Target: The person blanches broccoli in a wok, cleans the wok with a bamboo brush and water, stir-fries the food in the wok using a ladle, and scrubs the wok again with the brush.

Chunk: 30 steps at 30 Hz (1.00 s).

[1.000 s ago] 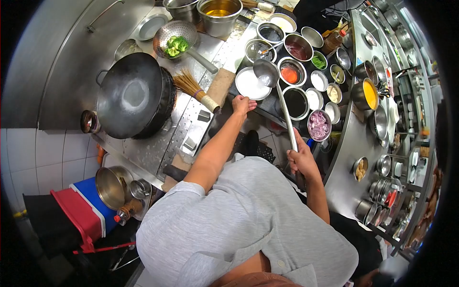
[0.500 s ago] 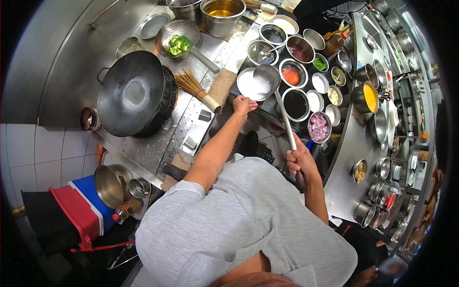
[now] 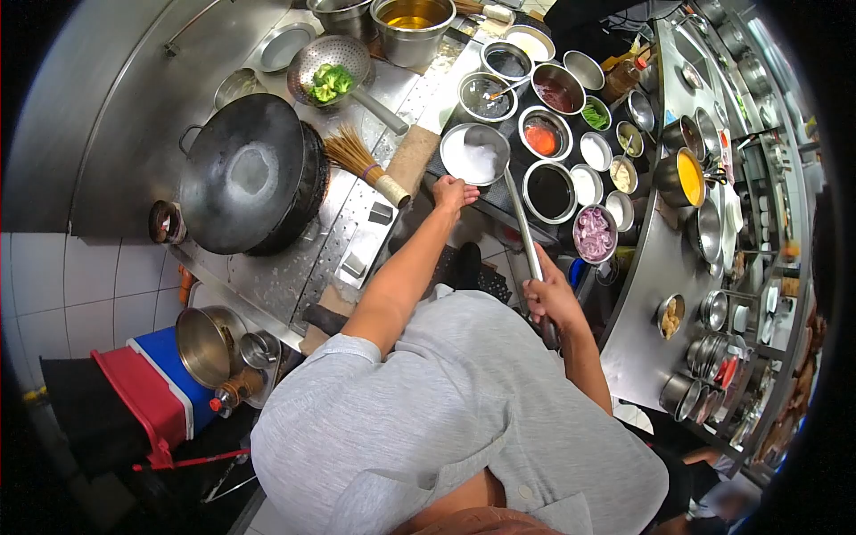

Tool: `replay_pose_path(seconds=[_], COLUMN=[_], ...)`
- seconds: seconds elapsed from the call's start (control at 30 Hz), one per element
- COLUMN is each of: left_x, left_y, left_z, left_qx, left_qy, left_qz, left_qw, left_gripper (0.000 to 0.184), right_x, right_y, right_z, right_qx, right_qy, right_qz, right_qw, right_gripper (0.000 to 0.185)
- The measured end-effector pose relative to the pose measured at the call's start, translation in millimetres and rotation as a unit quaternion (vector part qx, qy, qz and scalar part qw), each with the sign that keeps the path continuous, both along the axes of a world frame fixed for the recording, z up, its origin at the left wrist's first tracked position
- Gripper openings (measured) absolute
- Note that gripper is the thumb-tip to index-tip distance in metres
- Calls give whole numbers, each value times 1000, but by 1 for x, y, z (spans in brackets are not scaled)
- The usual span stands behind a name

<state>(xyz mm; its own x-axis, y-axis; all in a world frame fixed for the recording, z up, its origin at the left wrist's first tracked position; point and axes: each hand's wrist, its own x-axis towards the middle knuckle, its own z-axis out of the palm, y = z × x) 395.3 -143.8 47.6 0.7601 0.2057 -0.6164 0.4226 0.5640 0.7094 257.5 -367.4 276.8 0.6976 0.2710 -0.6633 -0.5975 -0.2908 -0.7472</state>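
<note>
My right hand (image 3: 553,299) is wrapped round the long handle of a metal ladle (image 3: 523,214). The ladle's head is down in a round metal bowl (image 3: 453,171) of white powder or paste, partly sunk in the white contents. My left hand (image 3: 455,193) is closed at the near rim of that same bowl, its fingers curled against the edge. Close beside the bowl stand a pot of dark liquid (image 3: 550,192) and a pot with something orange-red (image 3: 540,138).
A black wok (image 3: 241,178) sits on the stove at left, with a bamboo brush (image 3: 357,156) beside it. Broccoli (image 3: 331,82) lies in a perforated strainer (image 3: 308,55). Several seasoning containers, including sliced onions (image 3: 595,234), crowd the right. A steel counter (image 3: 637,343) holds more bowls.
The ladle's head has dropped from above the bowl's right side into the white contents. My right hand has shifted slightly left; my left hand stays at the rim.
</note>
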Motion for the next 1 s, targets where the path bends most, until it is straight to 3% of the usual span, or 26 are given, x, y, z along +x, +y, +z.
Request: replay_pose_path(seconds=[0.07, 0.17, 0.43, 0.5, 0.6, 0.7, 0.77, 0.87, 0.97, 1.0], left_x=[0, 2, 0, 1, 1, 1, 0, 0, 1, 1], left_y=[-1, -1, -3, -2, -2, -3, -2, -4, -5, -4], left_z=[0, 0, -5, 0, 2, 1, 1, 3, 1, -1], left_qx=[8, 11, -2, 0, 1, -1, -1, 2, 2, -5], left_qy=[7, 10, -4, 1, 6, 2, 0, 1, 2, -2], left_qz=[-9, -5, 5, -5, -10, -7, -8, -7, 0, -1], left_qw=[1000, 1000, 1000, 1000, 1000, 1000, 1000, 1000, 1000, 1000], left_gripper=[4, 3, 6, 6, 6, 5, 5, 4, 4, 4], right_x=[10, 12, 3, 3, 2, -1, -1, 8, 11, 7], right_y=[-9, -16, -12, -9, -5, -2, -2, -9, -21, -20], right_z=[10, 12, 23, 21, 12, 1, -3, 11, 13, 14], right_qx=[183, 230, 106, -4, -64, -67, -47, 178, 238, 209], right_qy=[133, 157, 42, -16, -72, -44, -22, 126, 176, 147], right_qz=[-105, -124, -67, -21, 9, 14, 12, -92, -131, -118], right_qw=[968, 952, 991, 1000, 995, 997, 999, 972, 946, 959], right_gripper=[80, 78, 84, 85, 85, 85, 85, 82, 80, 80])
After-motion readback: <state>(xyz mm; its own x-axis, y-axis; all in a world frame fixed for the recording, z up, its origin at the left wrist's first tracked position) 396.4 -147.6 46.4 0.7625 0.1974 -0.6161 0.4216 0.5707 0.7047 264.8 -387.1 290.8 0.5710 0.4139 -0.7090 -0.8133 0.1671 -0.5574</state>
